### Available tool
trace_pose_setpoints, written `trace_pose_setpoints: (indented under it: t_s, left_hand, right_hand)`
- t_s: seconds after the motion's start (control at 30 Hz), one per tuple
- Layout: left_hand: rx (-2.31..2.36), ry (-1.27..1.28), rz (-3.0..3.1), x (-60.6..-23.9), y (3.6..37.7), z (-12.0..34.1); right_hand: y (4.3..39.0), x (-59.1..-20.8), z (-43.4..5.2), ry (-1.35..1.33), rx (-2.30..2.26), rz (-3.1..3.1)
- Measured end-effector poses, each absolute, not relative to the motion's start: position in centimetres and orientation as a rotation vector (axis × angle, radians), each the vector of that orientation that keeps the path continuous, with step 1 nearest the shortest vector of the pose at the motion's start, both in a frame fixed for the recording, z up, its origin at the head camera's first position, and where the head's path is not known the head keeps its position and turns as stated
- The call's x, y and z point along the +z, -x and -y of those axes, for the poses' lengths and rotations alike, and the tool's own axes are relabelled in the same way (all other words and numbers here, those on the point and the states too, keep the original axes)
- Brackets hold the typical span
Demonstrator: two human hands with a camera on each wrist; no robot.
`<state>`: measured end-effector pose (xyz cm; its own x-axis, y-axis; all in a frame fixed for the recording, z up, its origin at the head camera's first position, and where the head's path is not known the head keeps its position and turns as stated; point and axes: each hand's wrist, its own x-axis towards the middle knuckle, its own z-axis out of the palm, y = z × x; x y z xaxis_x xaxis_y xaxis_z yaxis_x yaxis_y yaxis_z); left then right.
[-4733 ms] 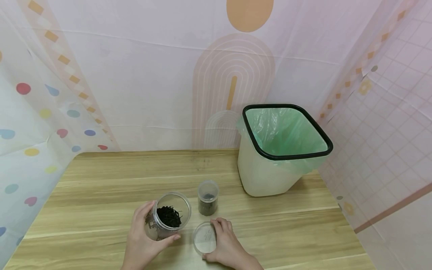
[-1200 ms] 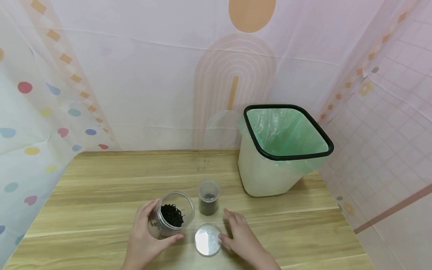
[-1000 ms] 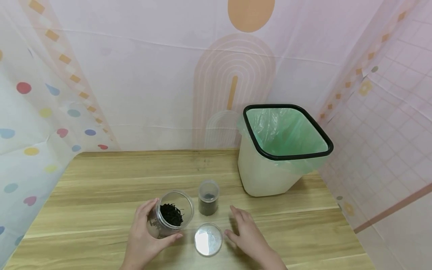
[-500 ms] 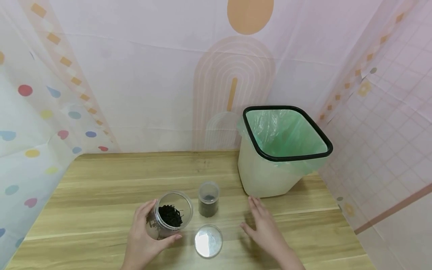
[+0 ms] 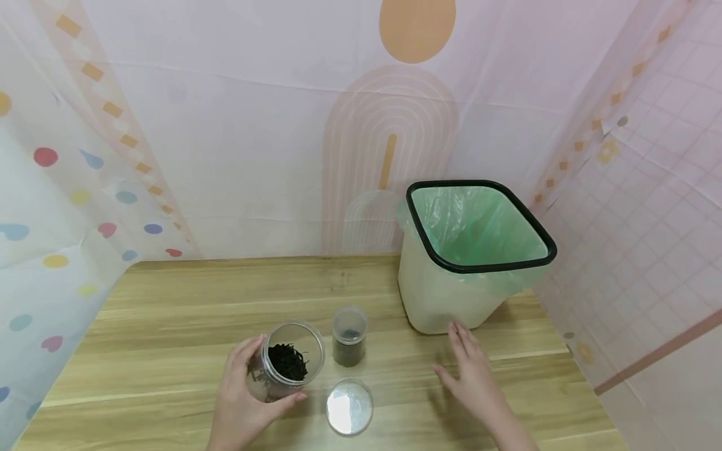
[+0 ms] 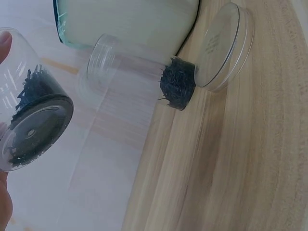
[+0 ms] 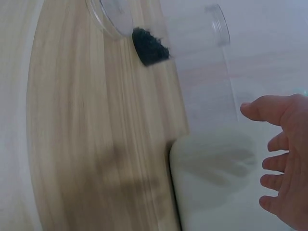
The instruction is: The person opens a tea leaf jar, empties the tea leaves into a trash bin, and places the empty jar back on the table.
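From the head view your left hand (image 5: 239, 401) grips the tilted open jar (image 5: 284, 368), so leaves could spill; the left wrist view confirms it, and the right wrist view shows your right hand (image 7: 284, 159) spread, empty, near the bin (image 7: 216, 187).

Open tabletop around two hands, a bin at the far right

The right hand (image 5: 472, 376) hovers with bare table (image 5: 186, 300) beneath and to its left; the waste bin (image 5: 451, 294) blocks just beyond its fingertips. Between it and the left hand (image 5: 242, 401), which grips the open jar (image 5: 284, 368), stand a small jar (image 5: 349, 336) and a flat lid (image 5: 350, 407).
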<state>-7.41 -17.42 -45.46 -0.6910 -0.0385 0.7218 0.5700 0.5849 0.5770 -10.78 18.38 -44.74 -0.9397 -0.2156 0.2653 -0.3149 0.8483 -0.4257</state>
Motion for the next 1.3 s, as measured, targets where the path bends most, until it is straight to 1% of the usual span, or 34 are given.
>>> trace_pose_setpoints:
  t_s: [0.17, 0.33, 0.6, 0.83, 1.03, 1.3]
  left_hand:
    - [-1.085, 0.418, 2.118, -45.6, 7.3, 17.3]
    - [-1.102, 0.355, 2.183, -45.5, 7.3, 17.4]
    - [-1.086, 0.389, 2.168, -45.2, 7.4, 17.4]
    - [-1.086, 0.353, 2.218, -45.0, 7.3, 17.4]
    - [-1.029, 0.391, 2.162, -45.1, 7.7, 17.4]
    - [-1.01, 0.417, 2.146, -44.7, 7.8, 17.4]
  right_hand:
    - [10.7, -44.5, -19.6, -0.333, 0.705, 2.791]
    - [11.2, -43.4, -21.4, -0.247, 0.745, 2.716]
    - [12.3, -40.5, -24.4, -0.051, 0.804, 2.685]
    - [13.0, -38.0, -25.7, 0.119, 0.923, 2.647]
    - [14.2, -36.0, -26.5, 0.186, 1.063, 2.49]
    - [16.0, -33.5, -27.9, 0.204, 1.034, 2.419]
